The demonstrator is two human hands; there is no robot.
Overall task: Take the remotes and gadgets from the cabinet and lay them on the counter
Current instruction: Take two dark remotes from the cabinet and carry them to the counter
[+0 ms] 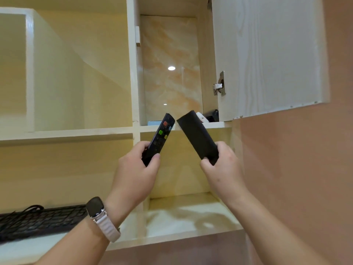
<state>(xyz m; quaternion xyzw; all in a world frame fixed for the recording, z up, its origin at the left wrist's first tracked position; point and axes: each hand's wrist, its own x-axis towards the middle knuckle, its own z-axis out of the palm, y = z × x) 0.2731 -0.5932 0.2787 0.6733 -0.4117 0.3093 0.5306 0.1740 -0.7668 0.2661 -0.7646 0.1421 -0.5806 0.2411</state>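
Note:
My left hand (136,170) grips the lower end of a black remote (160,135) with red, green and yellow buttons, its face towards me and its top tilted right. My right hand (222,165) holds a second black remote (196,135) by its lower end, plain back towards me, top tilted left. Both are raised in front of the open cabinet compartment (170,73). On that shelf lie a light blue flat item (154,122), a white gadget (201,116) and a black gadget (211,114), partly hidden behind the remotes.
The cabinet door (267,54) stands open to the right, its metal hinge (219,84) showing. A black keyboard (38,219) with a cable lies on the lower left shelf. My left wrist wears a watch (97,211) with a white band. A pink wall is at the right.

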